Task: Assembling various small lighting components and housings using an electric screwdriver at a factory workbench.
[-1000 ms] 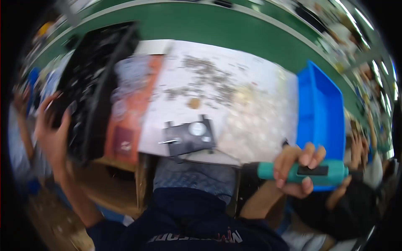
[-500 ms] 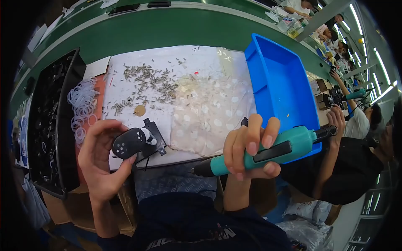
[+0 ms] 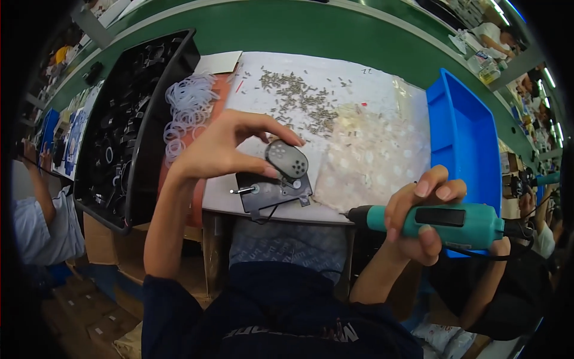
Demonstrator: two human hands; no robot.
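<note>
Grey oval part [image 3: 287, 160], pinched in the left hand [image 3: 221, 148], hangs at the one-o'clock edge of a black fixture [image 3: 272, 195]; right hand [image 3: 397, 214] grips teal power screwdriver [image 3: 476, 224] at four o'clock.

The left forearm [image 3: 164, 218] rises steeply to the left hand [image 3: 215, 149], whose thumb [image 3: 256, 166] and index finger [image 3: 272, 126] point rightward, pinching. The right forearm [image 3: 382, 275] slants up and rightward; the right hand [image 3: 412, 221] is curled in a grip, fingertips [image 3: 443, 192] above its thumb.
</note>
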